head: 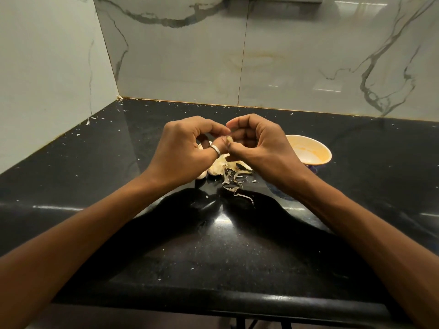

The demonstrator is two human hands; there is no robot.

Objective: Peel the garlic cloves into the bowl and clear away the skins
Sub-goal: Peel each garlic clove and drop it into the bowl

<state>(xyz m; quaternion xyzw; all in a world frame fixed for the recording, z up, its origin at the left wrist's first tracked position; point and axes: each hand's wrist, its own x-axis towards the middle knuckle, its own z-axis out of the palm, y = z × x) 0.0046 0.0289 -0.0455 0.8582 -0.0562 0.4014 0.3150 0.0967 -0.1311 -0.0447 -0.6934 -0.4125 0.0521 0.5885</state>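
Both hands meet above the black counter [221, 245]. My left hand [187, 150], with a silver ring on the thumb, and my right hand [256, 143] pinch a small garlic clove [229, 139] between their fingertips; most of the clove is hidden. Under the hands lie a garlic bulb with loose cloves [215, 169] and a heap of dry skins [235, 181]. A cream bowl [311, 150] stands just right of my right hand, partly behind it; what shows of its inside holds no clove.
Marble-look walls close the counter at the back and the left. Tiny skin flakes are scattered over the counter, thickest along the back edge. The rounded front edge of the counter [237, 302] runs across the bottom of the view.
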